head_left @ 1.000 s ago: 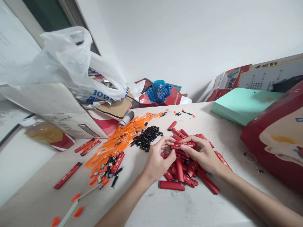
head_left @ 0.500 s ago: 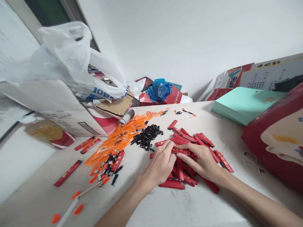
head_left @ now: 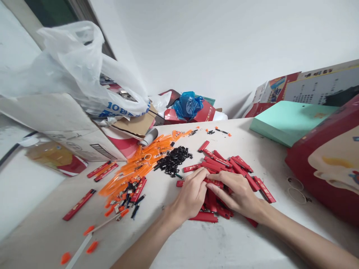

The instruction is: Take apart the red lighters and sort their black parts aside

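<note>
Red casing point(head_left: 215, 182) was right of the black heap point(head_left: 176, 160), pinched by the right hand point(head_left: 238, 189); the left hand point(head_left: 191, 191), newly rolled over, curled at its end, so work there seemed under way.

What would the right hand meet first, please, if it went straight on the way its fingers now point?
Probably the left hand, just ahead of the right hand, which grips a red casing; exact depth is unclear.

Clutter along the table point(head_left: 174, 246) edges.
White plastic bag point(head_left: 73, 71) by carton point(head_left: 81, 136), left; crumpled blue bag point(head_left: 188, 105), back; mint-green box point(head_left: 291, 118), right.
</note>
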`<act>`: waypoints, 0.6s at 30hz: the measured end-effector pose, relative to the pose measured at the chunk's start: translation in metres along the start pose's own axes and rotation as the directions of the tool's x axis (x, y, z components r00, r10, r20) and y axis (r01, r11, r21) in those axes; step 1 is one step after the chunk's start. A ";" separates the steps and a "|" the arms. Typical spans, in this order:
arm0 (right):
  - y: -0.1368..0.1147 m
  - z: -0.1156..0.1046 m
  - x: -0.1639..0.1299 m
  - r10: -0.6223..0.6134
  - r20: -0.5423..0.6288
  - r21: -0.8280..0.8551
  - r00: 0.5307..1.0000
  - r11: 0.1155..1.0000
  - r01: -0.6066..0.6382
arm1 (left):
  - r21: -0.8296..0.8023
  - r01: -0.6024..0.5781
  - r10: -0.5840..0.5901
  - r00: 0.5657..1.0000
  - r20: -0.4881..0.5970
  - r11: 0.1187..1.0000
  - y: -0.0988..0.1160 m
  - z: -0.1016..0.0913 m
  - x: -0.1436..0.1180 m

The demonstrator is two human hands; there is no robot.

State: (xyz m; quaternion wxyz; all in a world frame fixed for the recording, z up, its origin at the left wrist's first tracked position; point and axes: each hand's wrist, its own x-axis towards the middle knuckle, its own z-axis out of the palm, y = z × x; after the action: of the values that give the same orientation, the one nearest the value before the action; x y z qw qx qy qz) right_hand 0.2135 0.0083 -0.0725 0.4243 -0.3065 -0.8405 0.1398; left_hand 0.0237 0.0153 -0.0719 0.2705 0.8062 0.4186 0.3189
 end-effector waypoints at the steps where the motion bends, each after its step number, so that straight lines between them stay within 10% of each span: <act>1: -0.001 0.000 0.000 -0.009 -0.008 0.001 1.000 1.000 0.009 | -0.005 -0.015 0.015 1.000 -0.010 1.000 0.000 0.000 0.000; 18: -0.004 -0.004 -0.001 0.078 -0.008 0.058 0.997 0.995 -0.077 | -0.037 -0.091 0.089 0.995 -0.049 0.995 0.000 -0.004 0.001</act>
State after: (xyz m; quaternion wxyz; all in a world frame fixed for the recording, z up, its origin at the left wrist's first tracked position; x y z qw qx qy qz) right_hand 0.2158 0.0042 -0.0689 0.4315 -0.3273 -0.8215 0.1785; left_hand 0.0214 0.0168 -0.0694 0.2616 0.8110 0.3817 0.3581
